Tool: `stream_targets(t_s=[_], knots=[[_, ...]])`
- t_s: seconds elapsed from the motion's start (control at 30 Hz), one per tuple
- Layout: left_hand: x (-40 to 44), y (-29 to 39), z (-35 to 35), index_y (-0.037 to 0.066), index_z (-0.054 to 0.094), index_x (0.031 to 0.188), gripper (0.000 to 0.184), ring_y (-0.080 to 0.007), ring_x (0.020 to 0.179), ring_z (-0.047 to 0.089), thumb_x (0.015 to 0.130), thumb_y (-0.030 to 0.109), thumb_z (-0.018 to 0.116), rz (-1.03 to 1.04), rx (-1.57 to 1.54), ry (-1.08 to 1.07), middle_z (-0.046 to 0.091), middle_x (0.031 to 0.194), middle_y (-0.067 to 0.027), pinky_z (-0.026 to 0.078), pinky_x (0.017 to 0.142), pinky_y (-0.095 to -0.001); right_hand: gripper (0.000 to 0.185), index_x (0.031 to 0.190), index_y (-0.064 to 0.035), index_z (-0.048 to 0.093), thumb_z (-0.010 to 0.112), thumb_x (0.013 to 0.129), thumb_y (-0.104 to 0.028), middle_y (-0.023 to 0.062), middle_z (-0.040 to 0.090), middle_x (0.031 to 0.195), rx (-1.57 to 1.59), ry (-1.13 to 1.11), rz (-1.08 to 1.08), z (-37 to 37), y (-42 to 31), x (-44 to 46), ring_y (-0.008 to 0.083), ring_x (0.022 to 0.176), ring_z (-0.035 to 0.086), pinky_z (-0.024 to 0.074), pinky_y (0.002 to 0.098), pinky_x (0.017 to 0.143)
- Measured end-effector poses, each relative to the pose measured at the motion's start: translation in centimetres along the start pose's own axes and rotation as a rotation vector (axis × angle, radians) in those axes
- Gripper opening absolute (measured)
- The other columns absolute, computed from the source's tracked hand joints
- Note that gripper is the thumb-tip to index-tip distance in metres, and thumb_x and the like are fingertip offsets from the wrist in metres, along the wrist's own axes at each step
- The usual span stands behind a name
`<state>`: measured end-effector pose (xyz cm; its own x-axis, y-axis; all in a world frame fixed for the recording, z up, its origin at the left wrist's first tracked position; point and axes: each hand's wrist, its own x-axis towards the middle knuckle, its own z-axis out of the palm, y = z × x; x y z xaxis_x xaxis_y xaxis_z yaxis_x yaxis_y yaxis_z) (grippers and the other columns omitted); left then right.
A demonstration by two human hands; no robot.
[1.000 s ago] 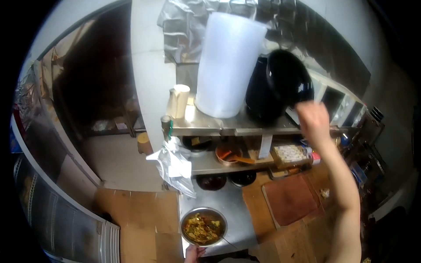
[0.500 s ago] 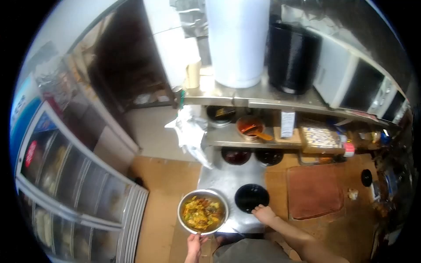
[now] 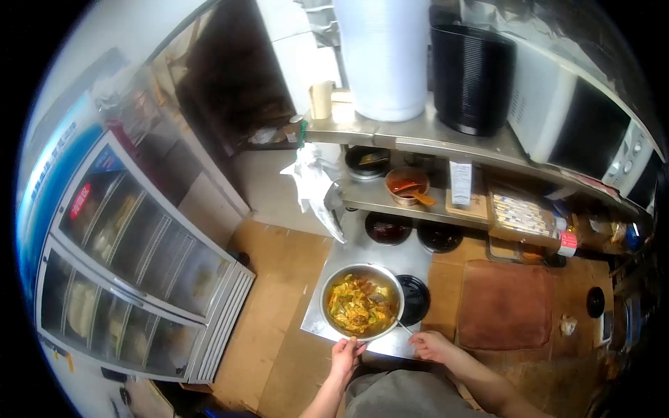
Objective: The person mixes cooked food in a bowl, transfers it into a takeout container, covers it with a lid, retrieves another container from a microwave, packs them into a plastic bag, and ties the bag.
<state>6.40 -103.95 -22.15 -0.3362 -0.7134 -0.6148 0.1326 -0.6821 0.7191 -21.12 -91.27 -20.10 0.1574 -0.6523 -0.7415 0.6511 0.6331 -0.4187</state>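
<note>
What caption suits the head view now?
Left hand grips a metal bowl of food; right hand holds a utensil handle.

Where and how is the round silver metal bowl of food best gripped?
Likely pinch the near rim of the bowl from the wearer's side, at the left hand: its edge stands bare of food, while a round black dish crowds its right.

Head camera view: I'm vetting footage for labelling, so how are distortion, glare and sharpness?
Head view: strong fisheye curve bows the microwave, with black corners; head view: glare whitens the upper shelf at its left end; head view: bowl, left hand and right hand have distinct outlines, but print on the paper slip is unreadable.
</note>
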Motion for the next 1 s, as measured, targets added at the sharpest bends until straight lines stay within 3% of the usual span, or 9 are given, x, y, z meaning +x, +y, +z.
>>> stream_targets(t_s=[0.03,0.2,0.23,0.37,0.57,0.73,0.83,0.9,1.0], knots=[[-1.2,0.6,0.2,0.003,0.060,0.107,0.016,-0.0191,0.089,0.071,0.103,0.019,0.058,0.020,0.005,-0.003,0.070,0.102,-0.0118,0.057,0.065,-0.0250,0.032,0.090,-0.0052,0.058,0.051,0.106,-0.032,-0.0067,0.035,0.060,-0.005,0.003,-0.038,0.5,-0.9,-2.0,0.0057,0.045,0.028,0.0200,0.0228,0.040],[0.0,-0.1,-0.7,0.001,0.060,0.098,0.018,-0.0212,0.087,0.071,0.102,0.018,0.061,0.154,0.106,-0.114,0.065,0.092,-0.0061,0.059,0.070,-0.0290,0.030,0.091,-0.0072,0.056,0.050,0.107,-0.032,-0.0073,0.036,0.058,-0.164,0.166,-0.199,1.4,-2.5,-7.4,0.0054,0.045,0.028,0.0199,0.0243,0.041],[1.2,0.4,0.4,-0.003,0.062,0.111,0.017,-0.0184,0.097,0.067,0.103,0.011,0.056,0.104,0.240,-0.084,0.067,0.109,-0.0106,0.058,0.093,-0.0382,0.030,0.091,-0.0076,0.056,0.050,0.107,-0.032,-0.0072,0.036,0.058,-0.156,0.117,-0.247,1.3,-1.9,-6.5,0.0054,0.045,0.028,0.0198,0.0243,0.041],[3.5,2.3,3.9,-0.005,0.061,0.110,0.016,-0.0208,0.099,0.067,0.102,0.008,0.055,0.208,0.139,-0.195,0.068,0.105,-0.0105,0.060,0.092,-0.0386,0.030,0.090,-0.0089,0.056,0.048,0.108,-0.032,-0.0071,0.035,0.059,-0.159,0.112,-0.439,1.7,-2.7,-3.3,0.0056,0.046,0.028,0.0198,0.0241,0.042],[5.8,5.6,2.8,-0.005,0.061,0.116,0.021,-0.0179,0.092,0.071,0.103,0.011,0.056,0.086,0.435,-0.257,0.071,0.100,-0.0100,0.059,0.090,-0.0326,0.031,0.090,-0.0084,0.056,0.047,0.108,-0.032,-0.0075,0.033,0.058,0.013,0.115,-0.455,4.5,-2.1,-0.1,0.0053,0.046,0.026,0.0194,0.0246,0.042],[9.3,6.9,2.3,-0.006,0.063,0.113,0.021,-0.0211,0.086,0.073,0.102,0.010,0.057,0.154,0.521,-0.424,0.072,0.098,-0.0150,0.062,0.077,-0.0284,0.030,0.088,-0.0075,0.061,0.049,0.107,-0.029,-0.0063,0.038,0.058,-0.032,0.154,-0.405,7.4,0.3,2.6,0.0052,0.048,0.032,0.0224,0.0241,0.043],[11.3,7.7,2.1,-0.005,0.064,0.107,0.018,-0.0205,0.083,0.074,0.101,0.010,0.057,0.173,0.564,-0.449,0.073,0.092,-0.0140,0.061,0.076,-0.0281,0.031,0.084,-0.0070,0.062,0.053,0.104,-0.029,-0.0041,0.044,0.059,-0.420,0.342,-0.572,6.6,2.5,3.2,0.0082,0.051,0.040,0.0315,0.0262,0.047],[12.2,7.7,2.1,-0.004,0.065,0.101,0.015,-0.0191,0.080,0.073,0.100,0.010,0.058,0.174,0.564,-0.444,0.073,0.087,-0.0129,0.059,0.072,-0.0269,0.032,0.082,-0.0069,0.065,0.054,0.101,-0.029,0.0037,0.060,0.065,-0.770,0.545,-0.739,6.7,3.1,2.7,0.0193,0.057,0.057,0.0440,0.0348,0.055],[13.0,7.8,2.5,-0.003,0.066,0.098,0.015,-0.0178,0.077,0.073,0.100,0.010,0.057,0.151,0.562,-0.417,0.073,0.086,-0.0114,0.058,0.070,-0.0268,0.031,0.088,-0.0074,0.068,0.053,0.101,-0.031,0.0126,0.071,0.077,-1.173,0.887,-0.688,9.1,2.8,1.5,0.0335,0.069,0.068,0.0513,0.0442,0.063]])
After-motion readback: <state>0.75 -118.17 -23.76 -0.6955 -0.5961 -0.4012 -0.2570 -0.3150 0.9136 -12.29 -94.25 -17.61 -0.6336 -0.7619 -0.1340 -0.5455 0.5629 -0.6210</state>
